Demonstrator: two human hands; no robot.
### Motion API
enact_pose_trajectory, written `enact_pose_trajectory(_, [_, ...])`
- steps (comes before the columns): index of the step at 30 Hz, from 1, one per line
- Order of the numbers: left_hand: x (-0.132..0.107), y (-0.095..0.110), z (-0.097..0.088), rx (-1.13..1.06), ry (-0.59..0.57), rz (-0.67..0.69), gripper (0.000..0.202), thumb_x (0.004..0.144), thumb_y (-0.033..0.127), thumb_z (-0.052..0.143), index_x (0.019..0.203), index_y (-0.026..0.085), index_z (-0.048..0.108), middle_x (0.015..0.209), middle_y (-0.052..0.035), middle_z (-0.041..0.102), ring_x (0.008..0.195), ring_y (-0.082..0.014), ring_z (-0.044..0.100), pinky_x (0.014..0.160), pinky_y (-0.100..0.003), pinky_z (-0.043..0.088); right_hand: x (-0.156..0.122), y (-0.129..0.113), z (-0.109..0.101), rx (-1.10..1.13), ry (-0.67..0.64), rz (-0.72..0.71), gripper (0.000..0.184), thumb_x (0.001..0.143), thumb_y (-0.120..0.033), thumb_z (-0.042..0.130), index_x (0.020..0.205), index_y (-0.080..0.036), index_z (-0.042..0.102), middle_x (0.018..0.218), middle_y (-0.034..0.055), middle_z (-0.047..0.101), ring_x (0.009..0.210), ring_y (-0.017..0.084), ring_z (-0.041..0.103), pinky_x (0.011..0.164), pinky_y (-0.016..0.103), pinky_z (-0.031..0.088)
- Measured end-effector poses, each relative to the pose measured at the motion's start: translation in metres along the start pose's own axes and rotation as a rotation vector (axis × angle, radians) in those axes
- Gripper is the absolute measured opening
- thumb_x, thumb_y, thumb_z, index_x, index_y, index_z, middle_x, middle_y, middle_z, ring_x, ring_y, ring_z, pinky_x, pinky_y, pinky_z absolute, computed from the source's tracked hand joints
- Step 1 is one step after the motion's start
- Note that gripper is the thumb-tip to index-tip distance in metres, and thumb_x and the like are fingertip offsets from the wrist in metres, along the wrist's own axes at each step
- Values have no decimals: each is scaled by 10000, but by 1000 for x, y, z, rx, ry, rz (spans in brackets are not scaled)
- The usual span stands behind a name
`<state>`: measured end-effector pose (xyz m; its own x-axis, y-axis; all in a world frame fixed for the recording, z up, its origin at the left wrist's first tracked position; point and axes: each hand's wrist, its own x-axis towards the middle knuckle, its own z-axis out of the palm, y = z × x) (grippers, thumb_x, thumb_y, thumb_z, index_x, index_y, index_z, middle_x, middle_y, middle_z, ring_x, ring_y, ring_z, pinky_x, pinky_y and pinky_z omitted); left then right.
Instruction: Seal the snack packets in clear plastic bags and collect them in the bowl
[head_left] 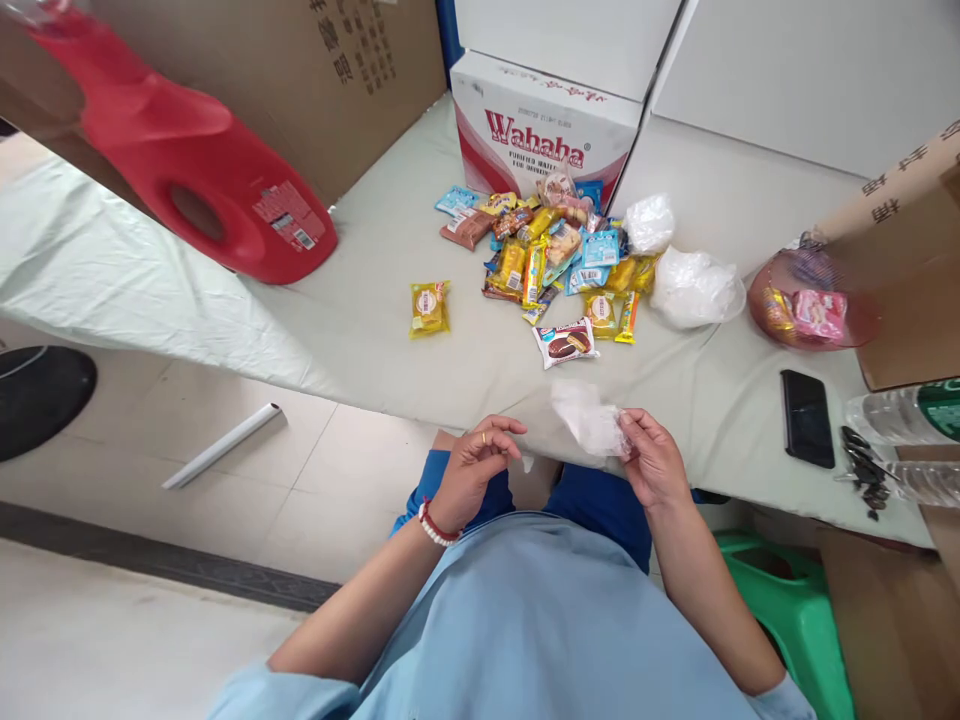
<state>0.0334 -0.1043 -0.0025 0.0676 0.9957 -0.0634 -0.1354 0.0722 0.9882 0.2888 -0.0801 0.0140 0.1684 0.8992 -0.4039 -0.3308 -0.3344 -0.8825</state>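
Pale-green tablecloth (367, 340) | right hand (656, 460) near edge | tiled floor (322, 490) | green stool (806, 610)

A red jug (238, 180) stands beside a brown cardboard box (300, 90)

Bright, diffuse light is spread evenly over the tablecloth (367, 340); its source cannot be determined. Shadows are found to be soft. Surface detail in the white plastic bag (694, 290) is nearly washed out, and the thin white film (587, 418) is rendered softly. The red jug (255, 215) is stretched by wide-angle distortion.
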Motion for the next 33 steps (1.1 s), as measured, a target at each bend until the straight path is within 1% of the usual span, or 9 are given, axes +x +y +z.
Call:
enact_pose_trajectory(3, [-1,7,2,103,21,72,133,932,292,647,861,200,712,1067,-96,705,951,-210,666,775,-342,551,-5,-6,-6,-45,66,-123,360,691,-509,916,826,-229,734,645,-47,542,536,83,390,468,215,316])
enact_pose_trajectory(6, [3,19,14,294,30,289,124,992,274,597,1042,227,700,1096,-90,692,1038,-214,661,883,-373,558,-11,-12,-9,-187,101,-274,321,770,-522,868,851,-238,742,661,-33,558,565,95,403,494,225,338])
enact_pose_trajectory(11, [16,32,54,429,-207,578,294,988,317,661,1268,241,618,1228,-122,696,1174,-236,655,1022,-419,545,-24,-28,2,-215,4,-230,302,797,-506,858,841,-239,726,625,-34,529,524,84,383,445,209,329])
enact_pose_trajectory(15, [24,22,83,381,-308,481,545,907,445,766,1348,205,553,1334,-169,663,1257,-274,635,1067,-448,533,-31,-43,8,71,-69,-34,328,766,-478,871,804,-241,647,587,-74,433,422,47,242,323,170,228])
enact_pose_trajectory(19, [24,11,93,290,-442,328,193,999,393,629,1002,207,679,1027,-88,740,967,-206,707,903,-357,567,-22,-47,-4,220,-67,28,350,733,-417,891,771,-238,592,573,-94,402,383,34,177,260,154,183])
enact_pose_trajectory(21, [21,10,93,256,-400,272,213,1012,386,605,939,202,685,911,-61,719,864,-182,689,837,-326,555,-16,-44,-11,280,-60,61,372,713,-392,911,739,-232,576,523,-112,360,362,27,168,253,140,203])
enact_pose_trajectory(25, [15,9,95,254,-308,285,301,909,429,757,1084,190,700,1046,-91,695,968,-208,666,878,-346,541,-8,-33,-13,392,-55,146,421,656,-330,960,710,-219,558,479,-133,352,336,8,192,255,97,256])
enact_pose_trajectory(28, [15,6,99,221,-320,253,192,942,373,709,1000,191,727,973,-68,685,914,-187,658,853,-324,525,-7,-28,-8,462,-56,196,415,660,-279,960,717,-215,555,472,-138,382,329,5,242,257,78,283])
enact_pose_trajectory(33, [21,-4,99,65,-244,-13,207,922,383,693,862,185,689,833,-23,657,800,-153,601,779,-283,475,-3,-27,-8,540,-12,235,364,702,-174,920,764,-201,562,510,-146,441,325,-13,300,264,60,288])
